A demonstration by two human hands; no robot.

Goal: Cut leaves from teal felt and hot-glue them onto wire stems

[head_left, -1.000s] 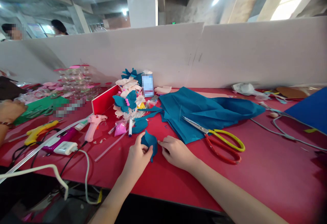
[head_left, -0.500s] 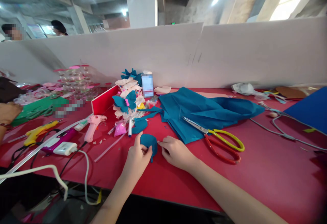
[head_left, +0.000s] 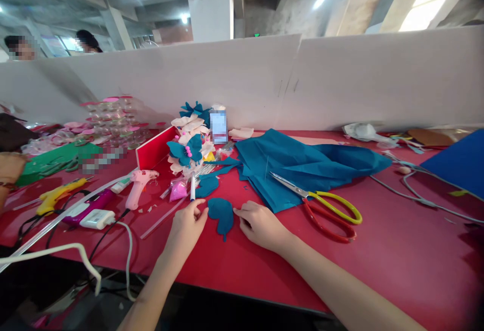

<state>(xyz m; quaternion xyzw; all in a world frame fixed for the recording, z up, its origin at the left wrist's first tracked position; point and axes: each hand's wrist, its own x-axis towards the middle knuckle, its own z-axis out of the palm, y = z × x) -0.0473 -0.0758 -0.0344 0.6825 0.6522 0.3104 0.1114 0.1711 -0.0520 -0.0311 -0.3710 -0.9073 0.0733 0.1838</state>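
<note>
A small teal felt piece (head_left: 222, 213), rounded with a pointed lower tip, lies flat on the red table (head_left: 397, 250) between my hands. My left hand (head_left: 186, 224) is just left of it, fingers loose and apart, thumb near its edge, holding nothing. The fingertips reach toward a white pen (head_left: 192, 189). My right hand (head_left: 261, 225) rests on the table with curled fingers, and its fingertips pinch the piece's right edge.
Yellow-and-red scissors (head_left: 325, 205) lie on a teal fabric heap (head_left: 302, 164) to the right. Felt flowers (head_left: 189, 144), a pink glue gun (head_left: 138, 185), a yellow glue gun (head_left: 56, 194), cables and a blue sheet (head_left: 461, 162) surround the spot. Another person's hand (head_left: 9, 167) is at far left.
My left hand let go of the teal piece and slid left toward the pen. The piece, lifted and folded before, now lies flat. My right hand has barely moved.
</note>
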